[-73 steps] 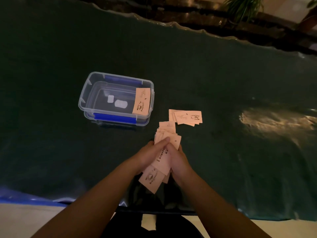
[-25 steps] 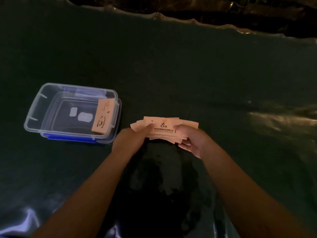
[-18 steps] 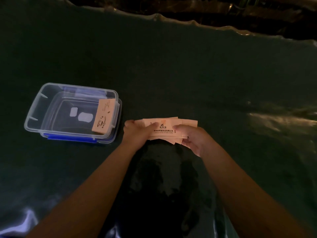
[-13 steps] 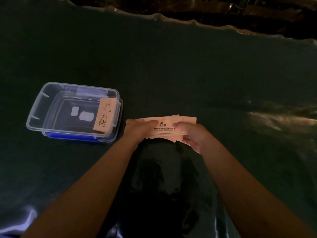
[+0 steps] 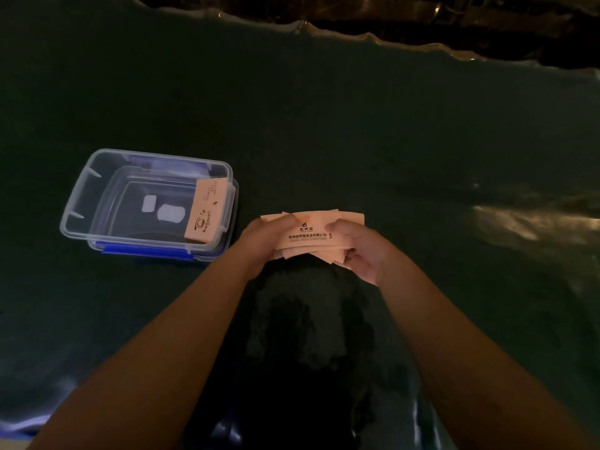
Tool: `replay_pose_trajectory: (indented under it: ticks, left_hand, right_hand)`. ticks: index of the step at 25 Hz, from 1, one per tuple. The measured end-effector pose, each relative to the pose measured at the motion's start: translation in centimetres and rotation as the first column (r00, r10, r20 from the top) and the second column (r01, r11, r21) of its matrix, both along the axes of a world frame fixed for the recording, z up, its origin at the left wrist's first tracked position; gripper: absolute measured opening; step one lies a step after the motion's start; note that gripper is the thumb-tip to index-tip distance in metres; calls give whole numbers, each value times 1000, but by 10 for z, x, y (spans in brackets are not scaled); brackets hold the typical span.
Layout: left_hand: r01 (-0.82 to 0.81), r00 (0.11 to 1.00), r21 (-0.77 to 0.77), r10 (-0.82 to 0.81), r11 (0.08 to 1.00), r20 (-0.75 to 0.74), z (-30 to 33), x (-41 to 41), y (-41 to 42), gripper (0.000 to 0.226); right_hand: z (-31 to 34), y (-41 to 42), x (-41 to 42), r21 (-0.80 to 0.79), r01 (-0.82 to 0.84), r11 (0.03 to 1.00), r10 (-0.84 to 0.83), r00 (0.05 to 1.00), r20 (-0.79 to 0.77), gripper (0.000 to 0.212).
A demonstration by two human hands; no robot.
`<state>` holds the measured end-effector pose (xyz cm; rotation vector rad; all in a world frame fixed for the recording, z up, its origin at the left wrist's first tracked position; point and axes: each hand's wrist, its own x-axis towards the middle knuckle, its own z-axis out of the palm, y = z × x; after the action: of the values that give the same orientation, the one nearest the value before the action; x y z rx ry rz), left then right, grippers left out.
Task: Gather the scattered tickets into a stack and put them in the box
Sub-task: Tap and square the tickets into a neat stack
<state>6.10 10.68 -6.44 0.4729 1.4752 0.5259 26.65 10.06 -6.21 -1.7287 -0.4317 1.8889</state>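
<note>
A loose stack of pale pink tickets (image 5: pixel 308 237) with black print is held just above the dark table, its corners uneven. My left hand (image 5: pixel 263 238) grips the stack's left end and my right hand (image 5: pixel 360 251) grips its right end from below and on top. To the left stands a clear plastic box (image 5: pixel 81 203) with blue clips. One pink ticket (image 5: pixel 206 211) leans inside the box against its right wall.
The table is covered by a dark green glossy sheet (image 5: pixel 324 141) with a wavy far edge. A bright reflection (image 5: pixel 532 219) lies on the sheet at the right. Two white labels (image 5: pixel 165 209) show on the box floor.
The tickets lying on the table were gathered into my hands. Over the last second both hands pressed the fanned stack's ends closer together; the box stayed put.
</note>
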Motion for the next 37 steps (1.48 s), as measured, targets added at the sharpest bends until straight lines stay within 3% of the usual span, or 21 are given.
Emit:
replay_pose_trajectory:
  ticks: [4, 10, 13, 15, 20, 22, 27, 30, 33, 37]
  left_hand:
    - [1, 993, 101, -13, 995, 115, 9, -9, -16, 58]
    - [24, 951, 225, -92, 974, 294, 23, -30, -43, 119]
    - [-67, 946, 309, -38, 949, 321, 26, -30, -62, 142]
    - [-185, 921, 374, 28, 909, 388, 26, -20, -80, 132]
    - [-386, 886, 375, 225, 843, 406, 23, 14, -101, 92]
    - [-409, 880, 329, 272, 851, 390, 21, 16, -97, 76]
    - [-292, 930, 294, 198, 910, 309, 16, -1, -76, 67]
    - [-116, 978, 379, 39, 918, 204, 15, -18, -62, 71]
    - [87, 990, 460, -129, 884, 60, 15, -23, -50, 81]
    - [260, 958, 559, -284, 787, -46, 16, -16, -37, 92]
  right_hand:
    - [0, -29, 4, 21, 52, 998, -48, 989, -143, 43]
    - [3, -73, -4, 40, 267, 963, -235, 902, -363, 63]
    - [5, -86, -17, 18, 377, 926, -316, 801, -509, 50]
    - [8, -92, -31, 40, 422, 905, -324, 749, -577, 43]
    - [13, -103, -62, 99, 425, 899, -274, 726, -631, 62]
    - [10, -108, -62, 121, 392, 912, -251, 765, -593, 63]
    - [11, -103, -40, 175, 152, 973, -56, 887, -458, 77]
    - [21, -87, -24, 278, -107, 955, 142, 984, -107, 87]
    - [33, -67, -21, 398, -439, 806, 360, 896, 259, 109]
    - [35, -42, -26, 437, -594, 675, 464, 803, 376, 111]
